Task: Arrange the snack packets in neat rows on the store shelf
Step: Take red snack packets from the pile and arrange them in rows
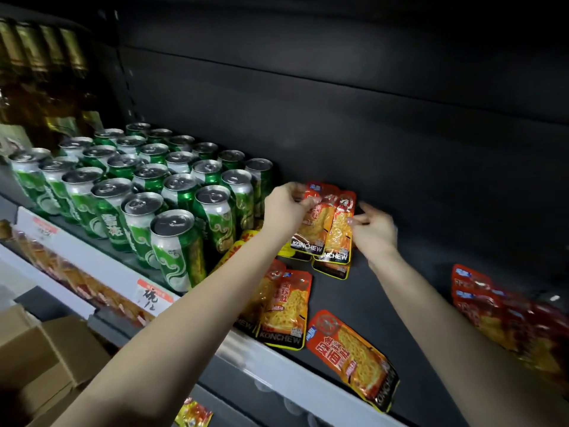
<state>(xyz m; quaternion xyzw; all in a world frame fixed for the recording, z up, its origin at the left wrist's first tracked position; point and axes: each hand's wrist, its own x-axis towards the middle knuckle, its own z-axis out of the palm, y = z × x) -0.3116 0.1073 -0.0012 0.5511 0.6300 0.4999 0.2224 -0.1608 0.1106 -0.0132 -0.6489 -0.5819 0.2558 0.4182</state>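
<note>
While the left hand [288, 208] grips the top edge of two orange snack packets [323, 226] held near the back of the shelf [338, 294], the right hand [374, 231] pinches their right edge. Further packets [286, 306] lie flat in front. Green cans [172, 192] stand just to the left.

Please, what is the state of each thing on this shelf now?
raised packets: two, tilted up, side by side.
left grip: holds their top.
right grip: pinches their right edge.
front packets: flat, overlapping.
single packet: flat, skewed.
right pile: untidy, blurred.
cans: upright, sealed, in rows.
</note>
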